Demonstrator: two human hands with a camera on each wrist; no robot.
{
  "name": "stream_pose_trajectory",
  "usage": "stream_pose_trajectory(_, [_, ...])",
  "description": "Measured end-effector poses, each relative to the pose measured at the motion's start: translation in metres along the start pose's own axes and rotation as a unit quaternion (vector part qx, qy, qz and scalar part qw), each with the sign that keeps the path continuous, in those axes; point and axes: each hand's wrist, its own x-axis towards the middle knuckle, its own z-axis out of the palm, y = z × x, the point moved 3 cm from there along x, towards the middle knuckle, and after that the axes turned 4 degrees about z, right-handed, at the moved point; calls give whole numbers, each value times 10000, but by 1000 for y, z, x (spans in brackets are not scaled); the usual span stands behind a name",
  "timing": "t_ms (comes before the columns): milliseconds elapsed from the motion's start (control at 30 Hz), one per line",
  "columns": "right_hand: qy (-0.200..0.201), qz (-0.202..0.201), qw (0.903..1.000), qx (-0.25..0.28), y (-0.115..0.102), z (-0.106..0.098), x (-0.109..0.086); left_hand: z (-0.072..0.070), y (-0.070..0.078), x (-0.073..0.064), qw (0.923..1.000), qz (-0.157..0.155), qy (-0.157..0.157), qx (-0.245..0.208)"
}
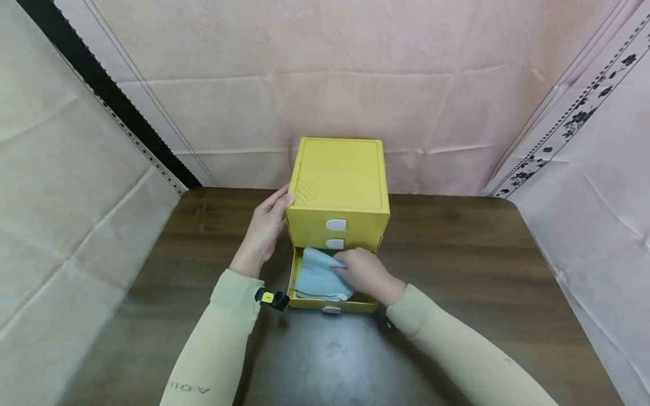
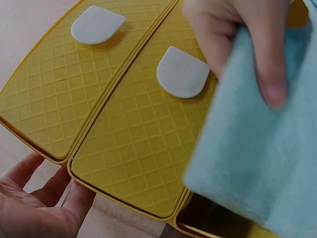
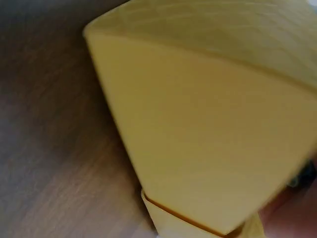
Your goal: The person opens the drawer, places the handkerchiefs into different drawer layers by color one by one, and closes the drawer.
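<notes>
A yellow drawer box (image 1: 337, 175) with white tab handles stands at the middle of the table, its bottom drawer (image 1: 363, 305) pulled out toward me. Over that drawer lies a folded light-blue cloth (image 1: 320, 276), and my right hand (image 1: 367, 273) pinches its upper right part between thumb and fingers. In the left wrist view the cloth (image 2: 247, 158) slants across the drawer's opening. My left hand (image 1: 266, 225) rests against the box's left side, fingertips near the top front corner. The right wrist view mostly shows the yellow side wall (image 3: 198, 119) of the pulled-out drawer.
The dark wooden table (image 1: 457, 270) spreads around the box. Behind it hangs a pale cloth backdrop (image 1: 355, 73), with more pale cloth (image 1: 599, 197) at both sides. Two upper drawers, with a white tab (image 1: 336, 225) showing on the top one, are closed.
</notes>
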Motion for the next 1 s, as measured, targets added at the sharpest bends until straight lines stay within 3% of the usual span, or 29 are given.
stream_pose_trajectory(200, [-172,157,9975,-673,7,15,0,5,1,-7,9999,-3,32,114])
stream_pose_trajectory(567, [-175,292,9967,-733,8,12,-8,2,1,-14,9997,2,147,201])
stream_pose_trajectory(833, [-56,495,9978,-428,5,-5,-29,2,-1,-14,9996,-62,164,224])
stream_pose_trajectory(1000, [391,436,9982,-86,3,-20,-42,1,1,-15,9995,-60,154,257])
